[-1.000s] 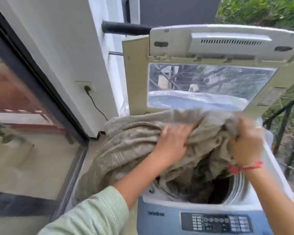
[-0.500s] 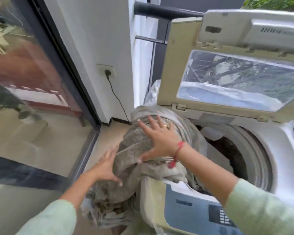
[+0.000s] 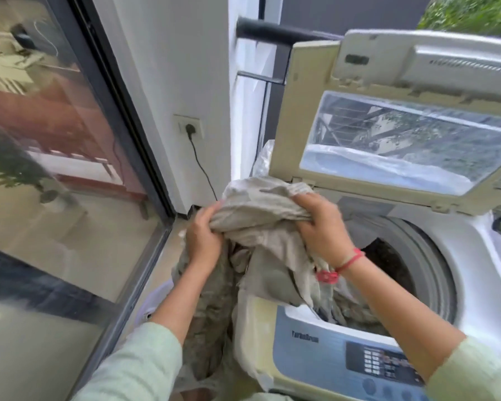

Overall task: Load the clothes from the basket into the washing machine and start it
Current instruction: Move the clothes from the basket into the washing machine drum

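A large grey-beige cloth (image 3: 261, 209) is bunched over the left rim of the top-loading washing machine (image 3: 475, 273). Part of it hangs down the machine's left side, part trails into the drum (image 3: 394, 264). My left hand (image 3: 203, 235) grips the cloth at its left end. My right hand (image 3: 321, 224), with a red thread at the wrist, grips it at the right, above the drum's left edge. The lid (image 3: 402, 134) stands raised behind. The basket is hidden.
A blue control panel (image 3: 359, 357) runs along the machine's front. On the left a glass sliding door (image 3: 55, 183) meets a white wall holding a socket with a plugged-in cord (image 3: 190, 130). A narrow strip of floor lies between door and machine. A dark railing (image 3: 272, 31) crosses behind.
Both hands were lying flat on the cloth half a second ago; now each grips a bunch of it, and the bundle is lifted higher at the machine's left rim.
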A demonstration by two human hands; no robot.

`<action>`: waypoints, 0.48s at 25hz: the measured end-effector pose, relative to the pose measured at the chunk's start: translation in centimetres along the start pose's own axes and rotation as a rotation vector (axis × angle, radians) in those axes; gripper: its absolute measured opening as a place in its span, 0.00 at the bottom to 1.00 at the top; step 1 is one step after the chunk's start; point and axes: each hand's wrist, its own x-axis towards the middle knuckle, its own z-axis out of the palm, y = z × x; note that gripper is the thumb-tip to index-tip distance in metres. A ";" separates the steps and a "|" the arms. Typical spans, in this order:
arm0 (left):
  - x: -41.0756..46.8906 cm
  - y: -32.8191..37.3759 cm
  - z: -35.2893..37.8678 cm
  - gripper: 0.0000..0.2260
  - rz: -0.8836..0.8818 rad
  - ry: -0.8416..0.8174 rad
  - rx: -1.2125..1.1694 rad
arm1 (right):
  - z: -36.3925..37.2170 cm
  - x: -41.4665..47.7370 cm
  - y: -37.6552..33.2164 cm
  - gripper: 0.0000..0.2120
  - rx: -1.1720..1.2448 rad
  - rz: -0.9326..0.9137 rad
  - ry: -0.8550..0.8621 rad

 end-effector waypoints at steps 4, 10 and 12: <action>3.0 9.0 1.8 0.26 0.375 0.040 0.215 | -5.7 0.3 2.5 0.19 -0.107 -0.110 0.304; 0.2 17.3 5.7 0.30 0.446 -0.167 0.118 | -14.4 -1.6 4.9 0.19 -0.147 -0.094 0.498; -1.4 21.1 7.7 0.31 0.546 -0.138 0.013 | -18.2 -2.9 5.0 0.20 -0.277 -0.162 0.711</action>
